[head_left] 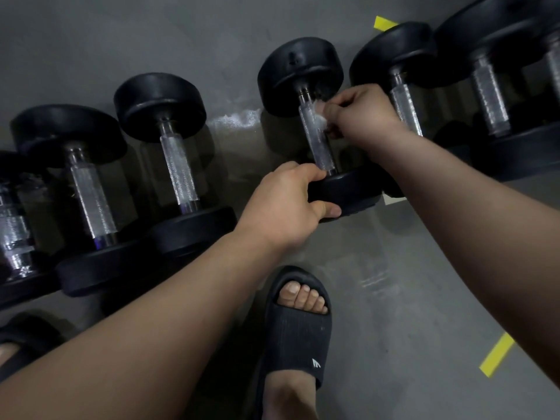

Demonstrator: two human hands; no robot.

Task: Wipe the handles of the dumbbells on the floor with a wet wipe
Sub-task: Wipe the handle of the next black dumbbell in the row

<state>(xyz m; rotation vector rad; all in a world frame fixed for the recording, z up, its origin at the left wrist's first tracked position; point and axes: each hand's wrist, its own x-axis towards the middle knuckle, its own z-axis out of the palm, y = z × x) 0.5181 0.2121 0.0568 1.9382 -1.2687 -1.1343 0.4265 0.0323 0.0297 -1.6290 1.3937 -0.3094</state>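
Now the right hand (360, 116) pinches a wet wipe (319, 114) against the 12 o'clock dumbbell handle (318, 147); the left hand (285, 207) grips its near head (351, 189). At least six dumbbells (178, 171) line the floor (409, 283).

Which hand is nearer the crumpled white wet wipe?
Right. The right hand pinches the crumpled white wet wipe against the knurled metal handle; the left hand grips the dumbbell's near black end, apart from it.

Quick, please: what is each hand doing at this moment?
Left hand: grips the near weight head of the dumbbell.
Right hand: pinches the wet wipe against the handle.
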